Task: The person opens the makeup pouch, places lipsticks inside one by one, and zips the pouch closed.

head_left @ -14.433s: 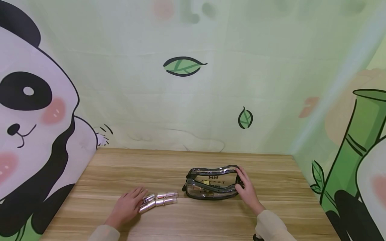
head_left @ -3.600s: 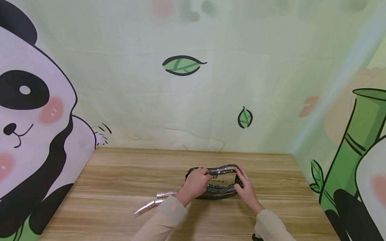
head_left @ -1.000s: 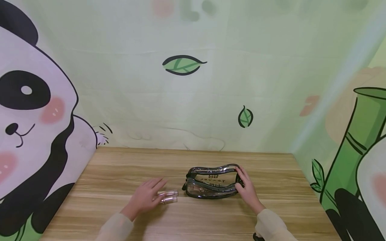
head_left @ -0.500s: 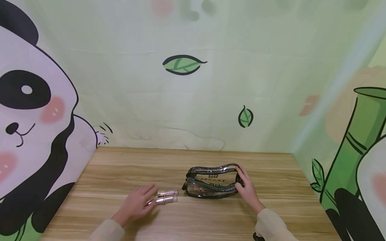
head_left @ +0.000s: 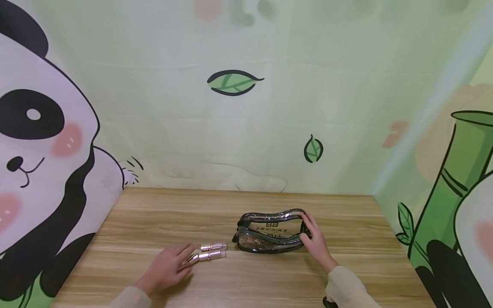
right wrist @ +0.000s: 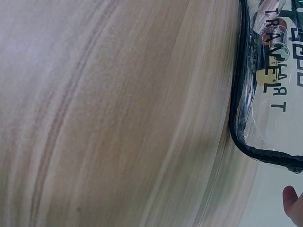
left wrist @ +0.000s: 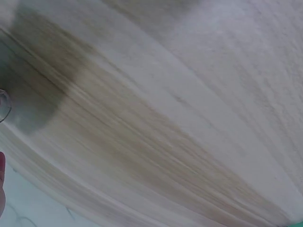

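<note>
In the head view my left hand [head_left: 167, 266] reaches over the left end of a small group of shiny pinkish-metal lipstick tubes [head_left: 211, 256]. Its fingers and thumb are spread around a slanting tube [head_left: 192, 260], which they partly cover. One clear round end [left wrist: 4, 106] shows at the left edge of the left wrist view. My right hand [head_left: 319, 244] holds the right end of a see-through zip pouch [head_left: 265, 247] with black trim, its mouth gaping upward. Through its clear wall, the right wrist view shows a pinkish tube [right wrist: 279, 30] and a yellow label [right wrist: 266, 76] inside.
Everything lies on a wood-grain table [head_left: 246, 282]. At its back edge hangs a pale green cloth backdrop [head_left: 173, 128] printed with a panda, leaves and bamboo. The pouch stands just right of the tubes.
My left hand was at the pouch's mouth a few seconds ago, then came back over the tubes. Over the last second it slid left, uncovering their right ends. My right hand has stayed put.
</note>
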The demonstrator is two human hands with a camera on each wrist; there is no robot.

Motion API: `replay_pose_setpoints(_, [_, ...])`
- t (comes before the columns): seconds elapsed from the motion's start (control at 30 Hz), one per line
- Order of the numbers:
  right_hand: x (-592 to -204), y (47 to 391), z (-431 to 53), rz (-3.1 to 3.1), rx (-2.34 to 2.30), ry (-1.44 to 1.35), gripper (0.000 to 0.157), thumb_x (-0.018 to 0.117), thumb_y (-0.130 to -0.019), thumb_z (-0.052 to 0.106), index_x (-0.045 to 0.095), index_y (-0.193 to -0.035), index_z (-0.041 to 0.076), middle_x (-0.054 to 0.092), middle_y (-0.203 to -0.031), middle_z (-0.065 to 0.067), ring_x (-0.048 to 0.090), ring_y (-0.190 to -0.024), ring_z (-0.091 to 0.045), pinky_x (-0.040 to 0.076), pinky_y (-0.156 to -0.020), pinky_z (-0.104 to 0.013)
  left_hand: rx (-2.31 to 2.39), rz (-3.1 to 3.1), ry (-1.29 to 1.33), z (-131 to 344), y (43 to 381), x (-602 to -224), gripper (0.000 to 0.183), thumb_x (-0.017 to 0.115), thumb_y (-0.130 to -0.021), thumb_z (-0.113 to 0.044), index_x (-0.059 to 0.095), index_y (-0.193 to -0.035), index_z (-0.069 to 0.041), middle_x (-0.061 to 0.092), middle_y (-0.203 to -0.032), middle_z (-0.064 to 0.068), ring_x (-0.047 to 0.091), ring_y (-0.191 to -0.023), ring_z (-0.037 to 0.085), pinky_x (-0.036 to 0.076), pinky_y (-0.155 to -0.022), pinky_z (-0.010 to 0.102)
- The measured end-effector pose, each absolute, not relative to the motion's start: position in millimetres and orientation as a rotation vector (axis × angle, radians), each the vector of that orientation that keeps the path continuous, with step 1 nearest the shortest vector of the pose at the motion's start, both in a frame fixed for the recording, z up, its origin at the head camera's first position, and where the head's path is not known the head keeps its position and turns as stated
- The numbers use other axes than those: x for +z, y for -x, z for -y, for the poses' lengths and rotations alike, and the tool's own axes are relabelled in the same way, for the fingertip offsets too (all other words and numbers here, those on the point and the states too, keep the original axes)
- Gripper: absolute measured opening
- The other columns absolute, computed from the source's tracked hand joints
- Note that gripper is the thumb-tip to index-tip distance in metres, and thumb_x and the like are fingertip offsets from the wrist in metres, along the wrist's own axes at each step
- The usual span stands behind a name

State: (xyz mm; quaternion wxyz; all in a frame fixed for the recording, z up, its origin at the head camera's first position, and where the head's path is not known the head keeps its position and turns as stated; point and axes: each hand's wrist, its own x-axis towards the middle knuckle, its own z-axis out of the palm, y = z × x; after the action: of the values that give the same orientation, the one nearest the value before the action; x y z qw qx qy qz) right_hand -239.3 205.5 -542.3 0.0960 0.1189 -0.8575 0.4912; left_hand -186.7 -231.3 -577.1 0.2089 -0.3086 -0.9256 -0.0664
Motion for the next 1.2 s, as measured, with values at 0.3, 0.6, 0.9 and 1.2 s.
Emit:
replay_pose_setpoints(0.3, [-542.6, 239.6, -206.1, 2.531, 1.450, -0.363, 0.060, 0.044, -0.079, -0.005, 0.032, -0.137, 0.008, 0.019, -0.145, -0.016, 0.022, -0.130, -0.038, 0.036, -0.091, -0.049, -0.156, 2.666, 0.823, 236.1, 178.8, -575.3, 0.055, 0.070, -0.065, -0.034, 0.058, -0.114, -0.011, 0.060, -0.107, 0.007, 0.060, -0.084, 0.024, 0.049, -0.071, 0.039])
replay_pose_setpoints(0.6, [-539.4, 237.8, -204.0, 2.543, 1.443, -0.353, 0.061, 0.043, -0.077, -0.004, 0.031, -0.137, 0.004, 0.019, -0.145, -0.017, 0.022, -0.129, -0.040, 0.037, -0.089, -0.049, -0.153, 2.733, 0.827, 239.0, 177.4, -580.4, 0.044, 0.068, -0.068, -0.027, 0.060, -0.108, -0.013, 0.062, -0.099, 0.004, 0.061, -0.082, 0.021, 0.050, -0.068, 0.036])
replay_pose_setpoints(0.9, [-544.4, 240.2, -205.7, 2.549, 1.445, -0.353, 0.062, 0.044, -0.078, -0.002, 0.031, -0.137, 0.008, 0.018, -0.146, -0.015, 0.022, -0.130, -0.039, 0.036, -0.090, -0.049, -0.211, 2.786, 0.841, 239.8, 176.6, -581.6, 0.042, 0.067, -0.068, -0.016, 0.060, -0.109, -0.010, 0.061, -0.093, 0.002, 0.060, -0.074, 0.017, 0.050, -0.063, 0.032])
replay_pose_setpoints(1.2, [-546.0, 241.0, -205.8, 2.537, 1.437, -0.360, 0.062, 0.044, -0.078, -0.002, 0.031, -0.137, 0.007, 0.018, -0.145, -0.016, 0.023, -0.129, -0.040, 0.036, -0.089, -0.051, -0.136, 2.683, 0.841, 241.9, 175.9, -583.4, 0.043, 0.071, -0.063, -0.018, 0.061, -0.105, -0.015, 0.058, -0.080, -0.005, 0.055, -0.062, 0.011, 0.044, -0.052, 0.026])
